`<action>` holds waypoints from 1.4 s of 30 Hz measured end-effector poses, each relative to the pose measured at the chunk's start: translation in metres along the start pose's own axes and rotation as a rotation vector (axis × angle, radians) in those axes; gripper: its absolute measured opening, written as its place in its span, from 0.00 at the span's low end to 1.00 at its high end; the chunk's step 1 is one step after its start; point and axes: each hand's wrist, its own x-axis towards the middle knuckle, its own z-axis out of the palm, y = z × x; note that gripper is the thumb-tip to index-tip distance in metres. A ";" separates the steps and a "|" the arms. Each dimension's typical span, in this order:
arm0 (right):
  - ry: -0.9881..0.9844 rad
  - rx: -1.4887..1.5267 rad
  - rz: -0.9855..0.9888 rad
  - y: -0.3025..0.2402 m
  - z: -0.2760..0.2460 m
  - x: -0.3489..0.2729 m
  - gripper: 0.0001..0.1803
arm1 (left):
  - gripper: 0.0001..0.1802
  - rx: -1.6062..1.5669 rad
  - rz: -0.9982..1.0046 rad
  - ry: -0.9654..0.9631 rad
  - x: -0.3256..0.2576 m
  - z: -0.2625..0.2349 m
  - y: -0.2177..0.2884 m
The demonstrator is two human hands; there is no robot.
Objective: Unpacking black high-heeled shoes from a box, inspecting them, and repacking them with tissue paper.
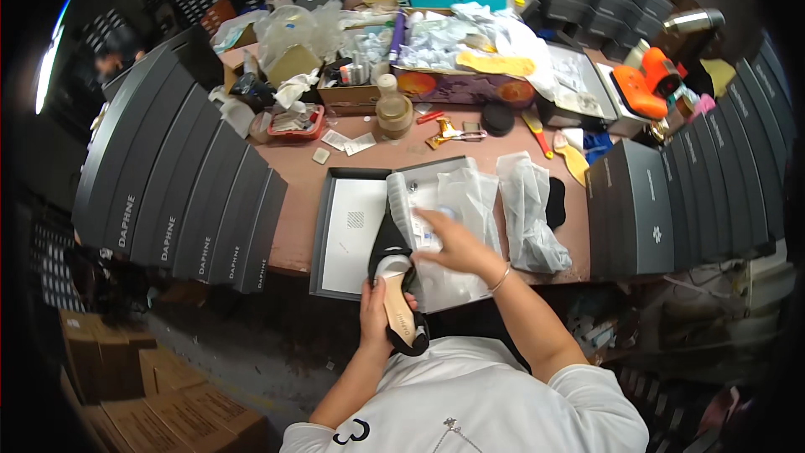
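My left hand grips a black shoe near its beige insole, just in front of my body. Whitish lining or stuffing shows inside the shoe. My right hand hovers beside it with fingers apart and seems to hold nothing. Under both hands lies an open dark grey shoebox with a white inside. A ribbed whitish strip shows by the shoe's far end; I cannot tell if it is attached. White tissue paper spreads over the box's right half.
Right of the box lies a shoe-sized thing wrapped in white tissue, next to a black pad. Dark shoeboxes stand in rows at left, with more shoeboxes at right. Behind are a bottle and an orange tape dispenser.
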 end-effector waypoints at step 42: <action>-0.229 0.755 -0.030 -0.079 -0.028 -0.053 0.62 | 0.21 0.015 0.455 -0.091 0.016 0.033 0.053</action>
